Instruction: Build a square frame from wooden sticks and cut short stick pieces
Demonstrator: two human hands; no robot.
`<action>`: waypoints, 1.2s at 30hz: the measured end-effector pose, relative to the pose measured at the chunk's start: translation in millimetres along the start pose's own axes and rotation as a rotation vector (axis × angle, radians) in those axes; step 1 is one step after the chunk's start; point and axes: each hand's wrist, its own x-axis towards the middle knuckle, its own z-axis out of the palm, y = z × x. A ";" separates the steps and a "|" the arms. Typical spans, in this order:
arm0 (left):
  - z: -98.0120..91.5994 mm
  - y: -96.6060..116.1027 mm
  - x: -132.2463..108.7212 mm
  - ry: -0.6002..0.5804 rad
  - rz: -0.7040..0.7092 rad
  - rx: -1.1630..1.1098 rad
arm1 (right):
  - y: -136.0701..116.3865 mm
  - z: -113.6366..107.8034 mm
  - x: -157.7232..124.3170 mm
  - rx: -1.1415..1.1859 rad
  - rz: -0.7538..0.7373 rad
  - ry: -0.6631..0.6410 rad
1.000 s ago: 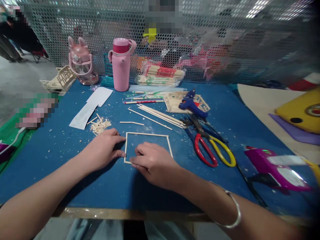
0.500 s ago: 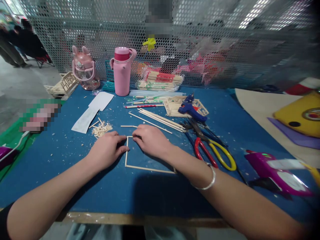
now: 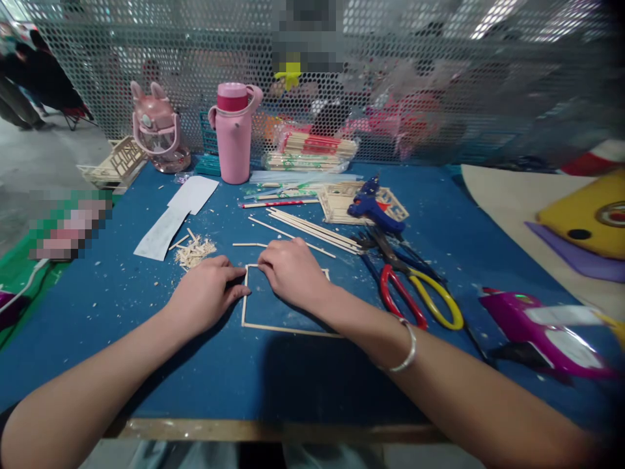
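A rectangular frame of thin wooden sticks (image 3: 293,331) lies flat on the blue table (image 3: 195,384). My left hand (image 3: 205,290) steadies its far left corner, with index finger and thumb against the left side. My right hand (image 3: 295,272) is closed over the far side, fingertips pinching the stick near that same corner. Part of the far side and the near right corner are hidden by my right hand and forearm. Just beyond my right hand is a bent loose stick (image 3: 248,245). A heap of short stick offcuts (image 3: 195,253) lies beyond my left hand.
Long sticks (image 3: 312,231), red-and-yellow-handled pliers (image 3: 400,286) and a blue glue gun (image 3: 374,207) lie beyond and right. The glue gun rests on a small wooden lattice (image 3: 334,205). A pink bottle (image 3: 234,140) stands near the perforated screen (image 3: 390,98). A purple device (image 3: 541,335) lies right.
My right hand has shifted slightly, and the frame's far right corner now shows beside it. My left hand keeps its place at the frame. The whole view has moved a little.
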 end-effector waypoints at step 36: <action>1.3 22.1 -10.8 0.173 0.273 -0.012 | 77.4 -51.3 -100.3 0.395 0.137 -0.181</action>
